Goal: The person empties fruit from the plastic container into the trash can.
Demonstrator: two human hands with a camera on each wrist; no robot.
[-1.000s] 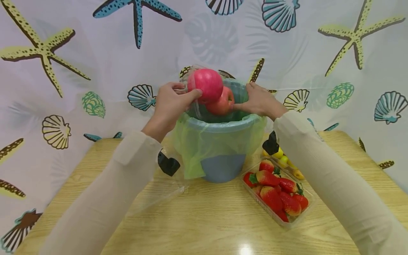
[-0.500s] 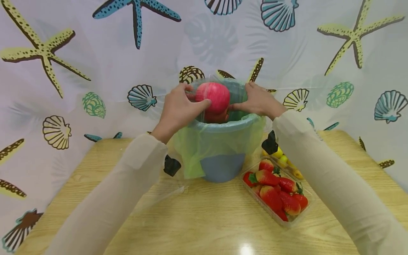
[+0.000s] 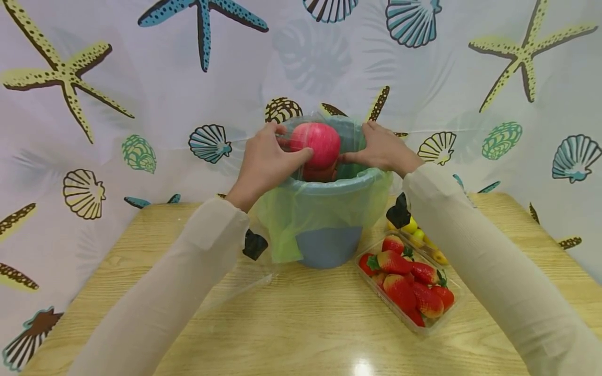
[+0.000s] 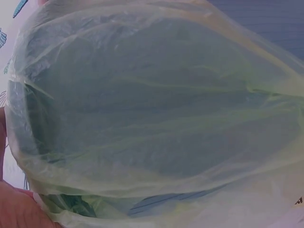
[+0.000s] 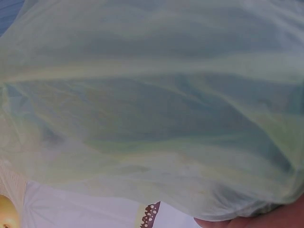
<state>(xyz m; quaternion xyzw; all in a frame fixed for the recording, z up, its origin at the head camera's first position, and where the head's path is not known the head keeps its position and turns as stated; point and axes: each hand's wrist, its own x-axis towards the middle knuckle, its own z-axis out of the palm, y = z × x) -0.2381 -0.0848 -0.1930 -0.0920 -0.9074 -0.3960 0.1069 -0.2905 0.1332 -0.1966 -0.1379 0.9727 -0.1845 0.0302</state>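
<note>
In the head view, my left hand (image 3: 270, 164) grips a clear plastic container (image 3: 301, 130) at the left side of the bucket's mouth, thumb toward the near side. A pinkish-red apple (image 3: 322, 143) shows in it, with a second apple (image 3: 321, 173) lower down, mostly hidden. The blue-grey bucket (image 3: 329, 245) stands upright, lined with a thin pale green bag (image 3: 282, 224) folded over its rim. My right hand (image 3: 383, 149) holds the bucket's right rim, its thumb toward the inside. Both wrist views are mostly filled by the liner (image 4: 156, 104) over the bucket wall.
A clear punnet of strawberries (image 3: 404, 284) sits on the wooden table (image 3: 301, 324), right of the bucket. Behind it, partly under the right sleeve, lie several small yellow fruits (image 3: 416, 235). Clear plastic (image 3: 244, 284) lies left of the bucket. A shell-patterned cloth (image 3: 188, 94) hangs behind.
My left hand has moved right and down with the container, lowering the apples further into the bucket's mouth. It barely moves over the last half second. The right hand stays at the rim.
</note>
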